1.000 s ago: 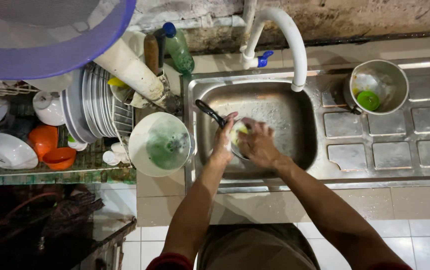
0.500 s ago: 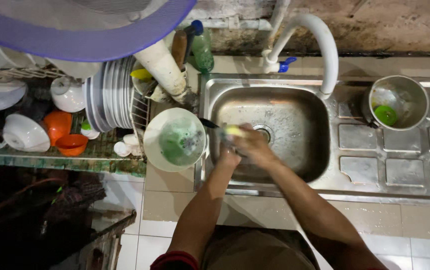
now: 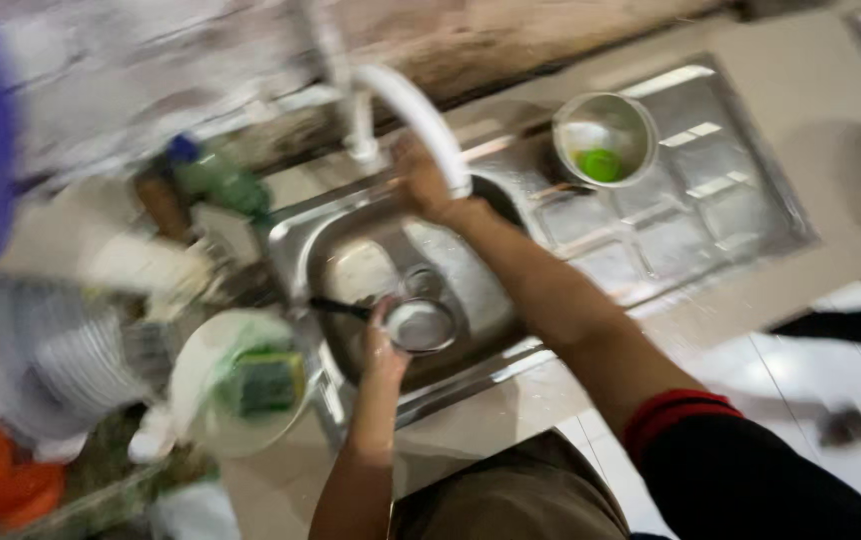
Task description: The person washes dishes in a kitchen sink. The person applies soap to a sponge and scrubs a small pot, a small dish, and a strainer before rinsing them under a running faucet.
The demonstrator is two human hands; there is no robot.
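Washing up at the sink (image 3: 296,235), frame blurred.
Right hand (image 3: 426,180) is reaching up, grip closing around the white tap (image 3: 421,115). Left hand (image 3: 383,345) is holding a small ladle (image 3: 421,325) by its dark handle, low over the basin. Steel cup (image 3: 606,140) is sitting on the drainboard, green sponge (image 3: 266,380) lying in the white bowl (image 3: 201,385) at left.

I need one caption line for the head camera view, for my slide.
Left hand holds a small round metal strainer over the steel sink while right hand grips the white curved faucet.
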